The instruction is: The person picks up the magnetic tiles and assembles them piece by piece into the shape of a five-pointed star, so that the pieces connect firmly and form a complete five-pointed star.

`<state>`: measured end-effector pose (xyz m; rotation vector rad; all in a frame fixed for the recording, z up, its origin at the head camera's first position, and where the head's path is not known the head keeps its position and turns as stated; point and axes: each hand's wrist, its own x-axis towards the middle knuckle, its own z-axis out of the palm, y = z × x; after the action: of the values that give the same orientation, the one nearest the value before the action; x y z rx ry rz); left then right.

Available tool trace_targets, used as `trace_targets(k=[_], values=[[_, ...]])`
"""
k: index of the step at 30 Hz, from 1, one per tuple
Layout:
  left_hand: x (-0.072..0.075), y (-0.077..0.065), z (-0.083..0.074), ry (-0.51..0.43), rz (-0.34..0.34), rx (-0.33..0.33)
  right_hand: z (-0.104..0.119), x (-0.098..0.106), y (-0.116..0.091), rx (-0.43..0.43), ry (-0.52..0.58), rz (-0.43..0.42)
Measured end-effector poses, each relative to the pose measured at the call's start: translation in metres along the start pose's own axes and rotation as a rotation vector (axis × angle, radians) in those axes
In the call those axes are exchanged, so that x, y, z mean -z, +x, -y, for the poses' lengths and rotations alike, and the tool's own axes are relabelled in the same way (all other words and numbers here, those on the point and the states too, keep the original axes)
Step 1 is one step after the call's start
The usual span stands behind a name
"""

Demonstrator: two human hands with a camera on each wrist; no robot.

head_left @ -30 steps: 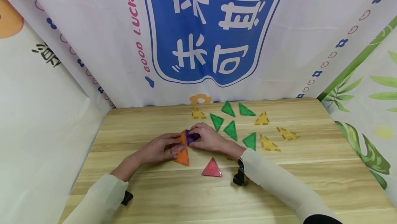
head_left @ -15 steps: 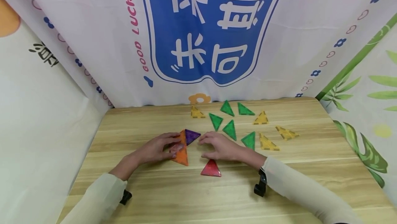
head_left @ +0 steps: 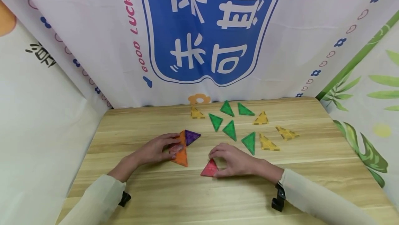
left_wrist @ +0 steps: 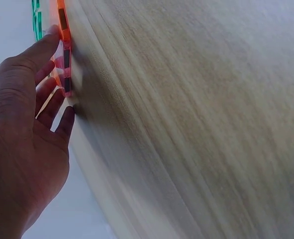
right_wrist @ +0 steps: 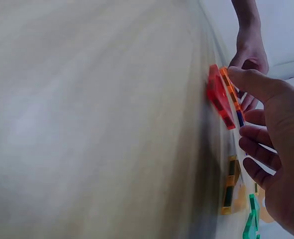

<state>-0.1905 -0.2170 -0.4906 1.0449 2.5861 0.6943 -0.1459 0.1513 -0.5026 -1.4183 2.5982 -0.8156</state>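
My left hand [head_left: 156, 149] rests on a joined group of flat magnetic tiles, its fingers spread over a small pink tile [head_left: 175, 149] and an orange triangle tile [head_left: 181, 157]. In the left wrist view the thumb lies at the orange tile [left_wrist: 63, 20] and the other fingers at the pink tile's edge. Against the orange tile's right side lies a purple triangle tile [head_left: 192, 136]. My right hand [head_left: 235, 159] is over a red triangle tile [head_left: 209, 169], thumb and fingers parted around its right side. The right wrist view shows that red tile [right_wrist: 219, 97] flat on the table.
Several green triangle tiles [head_left: 229, 130] and yellow triangle tiles [head_left: 268, 143] lie scattered at the back right of the wooden table [head_left: 174, 197]. One more yellow tile [right_wrist: 229, 189] is beside the right hand, mostly hidden in the head view. A printed curtain [head_left: 124, 79] hangs behind.
My right hand has let go of the purple tile, leaving it against the orange one, and has moved right and toward me to the red tile. My left hand stays put.
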Motion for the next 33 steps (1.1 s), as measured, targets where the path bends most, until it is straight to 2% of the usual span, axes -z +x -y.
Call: trace_targets(k=[7, 18, 26, 33], values=[[-0.002, 0.0, 0.002, -0.008, -0.006, 0.022, 0.0, -0.006, -0.009, 0.017, -0.021, -0.005], [-0.003, 0.001, 0.002, -0.017, -0.001, 0.039, -0.002, -0.011, -0.007, 0.092, -0.058, -0.052], [-0.001, 0.0, 0.004, -0.018, -0.004, 0.028, -0.008, -0.01, 0.013, 0.08, 0.024, -0.037], [-0.001, 0.0, 0.002, -0.013, 0.004, 0.016, -0.016, -0.01, 0.039, 0.058, 0.045, 0.005]])
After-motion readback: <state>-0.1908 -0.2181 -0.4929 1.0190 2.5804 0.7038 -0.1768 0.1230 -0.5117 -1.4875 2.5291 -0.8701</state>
